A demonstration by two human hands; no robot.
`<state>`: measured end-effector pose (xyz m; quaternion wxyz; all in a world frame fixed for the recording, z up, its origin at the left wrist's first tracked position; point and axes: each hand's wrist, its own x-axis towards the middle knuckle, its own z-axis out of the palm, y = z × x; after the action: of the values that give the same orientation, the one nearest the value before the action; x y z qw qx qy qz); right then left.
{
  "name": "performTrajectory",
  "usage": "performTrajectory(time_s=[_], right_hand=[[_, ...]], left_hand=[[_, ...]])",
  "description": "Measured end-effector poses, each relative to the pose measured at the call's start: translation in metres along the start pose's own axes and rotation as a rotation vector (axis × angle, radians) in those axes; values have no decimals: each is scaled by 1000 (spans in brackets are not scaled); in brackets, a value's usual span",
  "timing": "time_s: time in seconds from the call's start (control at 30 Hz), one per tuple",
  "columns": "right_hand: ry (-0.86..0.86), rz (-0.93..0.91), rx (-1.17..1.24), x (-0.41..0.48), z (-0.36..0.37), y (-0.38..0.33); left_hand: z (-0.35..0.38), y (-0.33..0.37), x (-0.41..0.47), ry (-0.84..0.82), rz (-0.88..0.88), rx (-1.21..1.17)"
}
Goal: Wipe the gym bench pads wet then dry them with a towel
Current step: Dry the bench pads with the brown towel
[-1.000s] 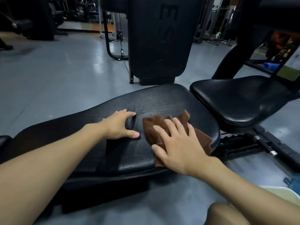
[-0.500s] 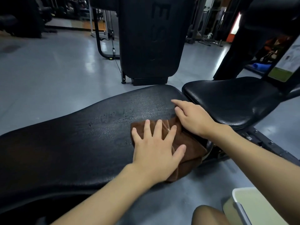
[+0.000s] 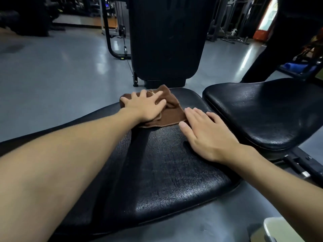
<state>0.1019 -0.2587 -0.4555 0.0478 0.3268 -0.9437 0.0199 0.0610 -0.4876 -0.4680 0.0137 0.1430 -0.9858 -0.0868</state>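
Brown cloth, a crumpled towel, lies on the far end of the long black bench pad that stretches across the scene from near left to far right. The pad's vinyl is grained and catches a dull shine.

Your left hand rests on top of the towel's left part, palm down, fingers spread and nearly straight, pressing the cloth to the pad without curling round it. Your bare left forearm reaches in from the near left, above the pad.

Your right hand lies flat on the bare pad just to the right of the towel and nearer to you. It is released, its fingers straight and close together, and their tips meet the towel's near right edge. It holds nothing.

To the right, a narrow gap away, sits a second black pad, the rounded seat pad, with part of the bench's dark metal frame showing below it.

Beyond the bench stands a tall black machine column on a glossy grey floor. A pale container's rim shows at the near right corner.
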Motion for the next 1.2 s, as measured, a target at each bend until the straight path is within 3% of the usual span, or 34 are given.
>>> performTrajectory(time_s=[0.2, 0.5, 0.63, 0.9, 1.2], right_hand=[[0, 19, -5, 3, 7, 1], [-20, 33, 30, 0, 4, -2], [-23, 2, -7, -8, 2, -6], [-75, -25, 17, -11, -7, -10], [-81, -30, -83, -10, -1, -13]], left_hand=[[12, -5, -46, 49, 123, -27], [19, -3, -215, 64, 287, 75], [20, -2, -263, 42, 274, 44], [21, 5, -234, 74, 201, 39], [9, -37, -74, 49, 32, -8]])
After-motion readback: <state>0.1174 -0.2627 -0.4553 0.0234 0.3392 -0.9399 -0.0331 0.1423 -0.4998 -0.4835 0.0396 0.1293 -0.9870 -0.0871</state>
